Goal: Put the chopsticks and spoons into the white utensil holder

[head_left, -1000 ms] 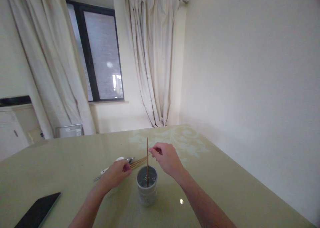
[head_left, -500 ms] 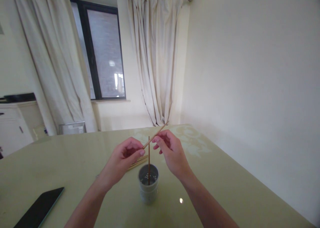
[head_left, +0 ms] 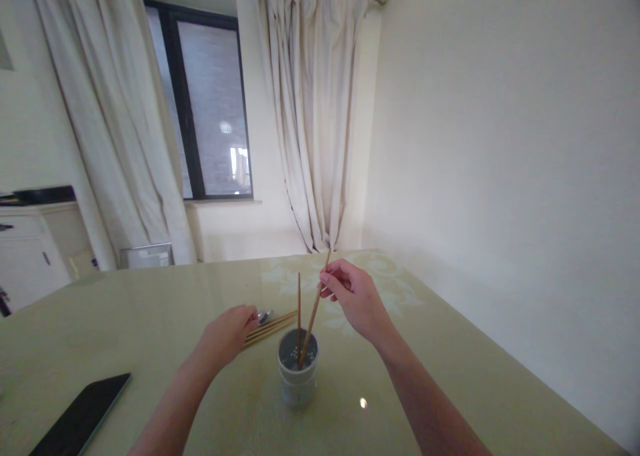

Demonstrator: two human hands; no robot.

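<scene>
My right hand (head_left: 353, 296) pinches a light wooden chopstick (head_left: 313, 318) near its upper end. That chopstick slants down into a grey cup (head_left: 299, 389) with small holes in its bottom, its lower tip inside. A darker chopstick (head_left: 299, 296) stands almost upright in the same cup. To the left, my left hand (head_left: 227, 333) is low over the table beside several loose chopsticks (head_left: 270, 329) and shiny metal cutlery (head_left: 265, 317), which looks like spoon ends. Its fingers point away and are mostly hidden, so their grip does not show.
The pale green glossy table (head_left: 330, 429) reaches to the wall (head_left: 500, 176) on the right. A dark flat tablet (head_left: 80, 416) lies at the front left. Beyond the table hang curtains (head_left: 320, 109) beside a window (head_left: 215, 109).
My left hand has let go of the chopstick and moved left and down to the loose ones. My right hand has tilted its chopstick steeper, lower end now in the cup.
</scene>
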